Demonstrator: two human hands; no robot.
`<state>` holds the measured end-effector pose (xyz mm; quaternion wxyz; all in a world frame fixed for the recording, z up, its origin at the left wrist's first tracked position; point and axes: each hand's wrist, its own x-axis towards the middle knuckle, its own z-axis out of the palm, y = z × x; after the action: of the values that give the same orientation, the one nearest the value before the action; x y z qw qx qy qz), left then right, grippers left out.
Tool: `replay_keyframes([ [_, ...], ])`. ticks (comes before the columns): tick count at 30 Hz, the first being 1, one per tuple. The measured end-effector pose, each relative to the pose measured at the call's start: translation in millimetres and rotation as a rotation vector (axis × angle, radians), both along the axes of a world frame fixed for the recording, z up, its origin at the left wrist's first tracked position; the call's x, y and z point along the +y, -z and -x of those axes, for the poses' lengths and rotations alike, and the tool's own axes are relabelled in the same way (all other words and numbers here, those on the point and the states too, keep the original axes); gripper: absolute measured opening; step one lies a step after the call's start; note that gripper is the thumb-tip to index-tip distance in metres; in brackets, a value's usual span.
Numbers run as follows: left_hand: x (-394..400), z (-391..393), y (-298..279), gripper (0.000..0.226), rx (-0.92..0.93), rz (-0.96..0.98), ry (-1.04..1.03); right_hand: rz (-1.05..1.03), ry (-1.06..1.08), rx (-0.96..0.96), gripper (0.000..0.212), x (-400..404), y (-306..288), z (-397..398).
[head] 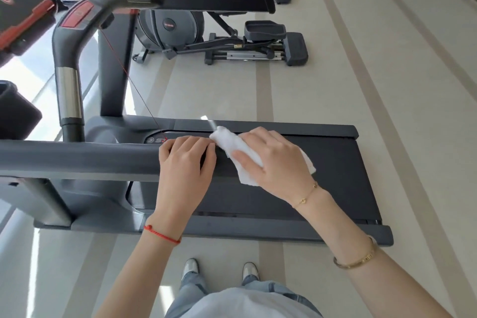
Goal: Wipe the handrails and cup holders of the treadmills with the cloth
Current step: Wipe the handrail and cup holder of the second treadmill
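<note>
Head view: dark padded near handrail.
Left hand: fingers curled over handrail's end.
Right hand: fingers flat, pressing white crumpled cloth there.

Scene brightly and evenly daylit. Strong light enters from the windows far left of the left hand, blown out to white there. A small glare streak lies on the treadmill rail just above the right hand. Shadows soft. Wide-angle distortion bends floor stripes at the edges. Slight overall softness.
</note>
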<state>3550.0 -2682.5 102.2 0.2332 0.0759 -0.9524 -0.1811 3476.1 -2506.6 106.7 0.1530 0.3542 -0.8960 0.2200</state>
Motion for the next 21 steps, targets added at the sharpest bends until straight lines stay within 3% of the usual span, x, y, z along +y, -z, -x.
replay_keyframes([
  [5, -45, -17, 0, 0.025, 0.020, 0.024, -0.086, -0.134, -0.070, 0.079, 0.046, -60, -9, -2],
  [21, -279, -85, -2, 0.027, 0.029, 0.033, -0.125, -0.152, -0.017, 0.116, 0.045, -280, -6, -59],
])
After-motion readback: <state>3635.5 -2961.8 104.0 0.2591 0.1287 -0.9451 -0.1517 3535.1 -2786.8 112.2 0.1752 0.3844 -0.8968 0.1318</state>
